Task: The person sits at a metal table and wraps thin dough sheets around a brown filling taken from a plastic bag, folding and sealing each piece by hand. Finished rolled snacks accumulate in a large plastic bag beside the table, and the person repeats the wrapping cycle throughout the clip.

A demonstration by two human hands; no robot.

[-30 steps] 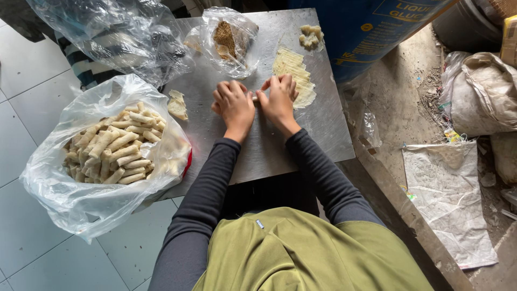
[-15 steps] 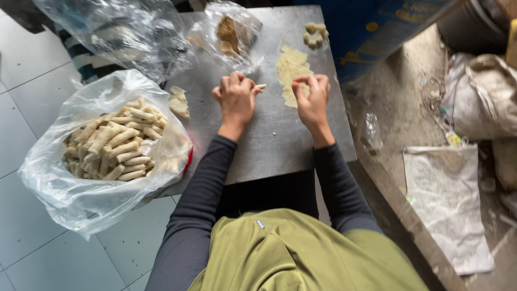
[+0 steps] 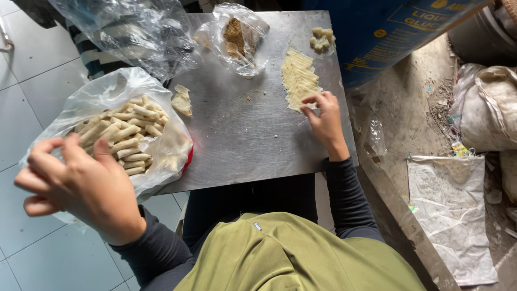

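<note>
Wrappers [image 3: 299, 80] lie in a pale, overlapping stack at the far right side of the metal table [image 3: 242, 145]. We judge them thin, soft and easy to tear, so we would lift one by its near edge. Our right hand [image 3: 322, 114] reaches forward, palm down, fingertips pinched together on the nearest wrapper. Our left hand [image 3: 81, 183] hangs raised at the left, above the plastic bag [image 3: 97, 97] of finished rolls [image 3: 121, 141], fingers curled and apart, holding nothing we can see.
</note>
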